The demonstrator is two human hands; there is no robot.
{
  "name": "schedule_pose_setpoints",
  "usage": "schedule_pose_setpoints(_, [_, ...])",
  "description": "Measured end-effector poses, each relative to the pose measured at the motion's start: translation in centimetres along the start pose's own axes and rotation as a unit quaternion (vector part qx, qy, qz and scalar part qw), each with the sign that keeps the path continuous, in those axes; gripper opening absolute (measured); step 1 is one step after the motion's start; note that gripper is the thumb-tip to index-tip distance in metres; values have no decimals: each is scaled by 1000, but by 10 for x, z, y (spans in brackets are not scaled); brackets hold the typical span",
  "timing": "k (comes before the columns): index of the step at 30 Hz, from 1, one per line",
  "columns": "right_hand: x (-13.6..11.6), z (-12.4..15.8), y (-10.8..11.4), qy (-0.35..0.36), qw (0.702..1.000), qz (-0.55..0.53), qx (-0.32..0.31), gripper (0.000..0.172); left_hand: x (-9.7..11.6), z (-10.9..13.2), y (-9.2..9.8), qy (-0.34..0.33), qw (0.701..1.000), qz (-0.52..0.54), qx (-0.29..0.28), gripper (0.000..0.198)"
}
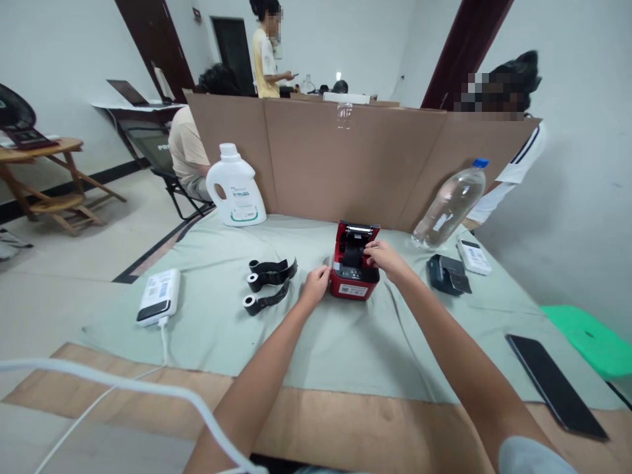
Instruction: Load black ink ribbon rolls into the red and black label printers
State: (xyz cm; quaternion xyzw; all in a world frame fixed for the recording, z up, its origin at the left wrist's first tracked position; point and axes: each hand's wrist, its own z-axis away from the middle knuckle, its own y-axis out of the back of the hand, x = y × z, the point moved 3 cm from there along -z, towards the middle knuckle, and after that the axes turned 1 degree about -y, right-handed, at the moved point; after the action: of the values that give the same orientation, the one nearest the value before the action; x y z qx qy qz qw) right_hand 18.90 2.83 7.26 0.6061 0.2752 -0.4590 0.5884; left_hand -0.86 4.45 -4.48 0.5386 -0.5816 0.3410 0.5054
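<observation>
A small red and black label printer (355, 284) stands on the cloth in front of me with its lid (357, 230) raised. Inside its bay lies a black roll (353, 255). My left hand (316, 284) has its fingers drawn together against the printer's left side. At the right edge of the open bay is my right hand (384, 258), its thumb and fingers pinched beside the roll; what lies between the fingertips is too small to make out. Three loose black rolls, among them a middle roll (261, 280), lie to the left with their strips partly unwound.
A cardboard screen (345, 164) stands behind the printer, between a white jug (237, 191) and a leaning water bottle (451, 204). A cabled white power bank (158, 296) sits left. On the right are a dark device (448, 274), another white power bank (474, 255) and a phone (555, 382).
</observation>
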Motion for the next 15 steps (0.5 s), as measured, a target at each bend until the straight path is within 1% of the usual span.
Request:
schedule_pose_setpoints(6, [-12, 10, -2, -15, 1000, -9, -19, 27, 0, 0, 0, 2, 1000, -4, -4, 39])
schedule_pose_setpoints(9, [-13, 16, 2, -39, 996, -79, -28, 26, 2, 1, 1, 4, 1000, -7, -4, 39])
schedule_pose_setpoints(12, [-11, 20, 12, -76, 981, -175, -45, 24, 3, 1, 1, 4, 1000, -10, -6, 38])
schedule_pose_setpoints(15, [-9, 23, 22, -89, 971, -211, -65, 23, 4, 1, 1, 0, 1000, -15, -9, 38])
